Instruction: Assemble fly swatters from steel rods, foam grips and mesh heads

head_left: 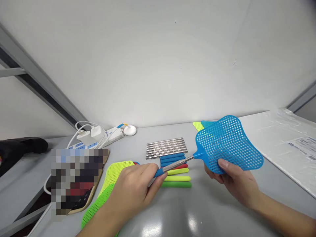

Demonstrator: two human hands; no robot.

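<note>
A blue fly swatter point(227, 144) with a metal telescopic shaft is held between my two hands, above the grey table. My left hand point(138, 181) is closed around its blue handle. With thumb on top and fingers beneath, my right hand point(234, 179) pinches the lower edge of the blue mesh head. Beneath the shaft lie several handle sleeves in blue point(172, 158), red, yellow and green point(176, 184). Behind them rests a row of metal rods point(166, 148). Yellow point(115, 172) and green point(97, 204) swatter heads lie beside my left hand, partly covered by it.
A phone point(84, 184), its screen pixelated, lies at left. Behind it are a white power strip point(115, 135) with chargers and cables, and a round white device point(130, 130). More swatter heads point(197, 125) lie at the back. A white plastic-wrapped package point(283, 141) covers the right side.
</note>
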